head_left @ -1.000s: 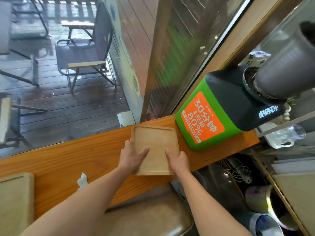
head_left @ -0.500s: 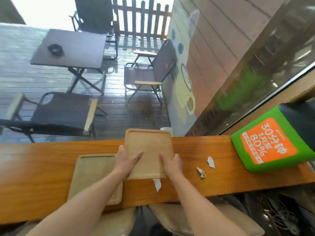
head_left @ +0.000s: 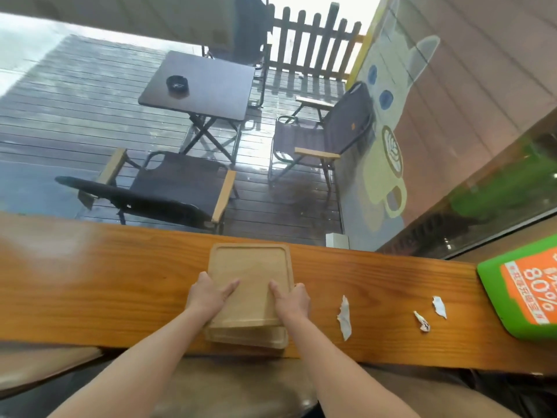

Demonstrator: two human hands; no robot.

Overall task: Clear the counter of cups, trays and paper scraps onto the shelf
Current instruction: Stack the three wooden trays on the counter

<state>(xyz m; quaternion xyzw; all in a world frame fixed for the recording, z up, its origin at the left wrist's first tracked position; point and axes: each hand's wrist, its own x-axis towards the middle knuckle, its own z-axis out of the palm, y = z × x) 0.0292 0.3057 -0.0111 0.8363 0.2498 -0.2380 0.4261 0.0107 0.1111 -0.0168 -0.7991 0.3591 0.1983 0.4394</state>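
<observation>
So both hands are gripping the top tray (head_left: 251, 280) by its near corners, left hand (head_left: 208, 297) and right hand (head_left: 293, 300), thumbs on top. It sits on a second tray (head_left: 247, 336) at the desk's (head_left: 105, 282) near edge. Best to square the edges, then lift both as one stack. Half a second ago the lower tray lay off to the left; paper scraps (head_left: 344, 317) remain to the right.

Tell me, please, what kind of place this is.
Probably a café. A long wooden counter faces a window onto a deck with a dark folding table and chairs, square wooden serving trays are stacked on it, and a latte cup picture decorates the wall.
</observation>
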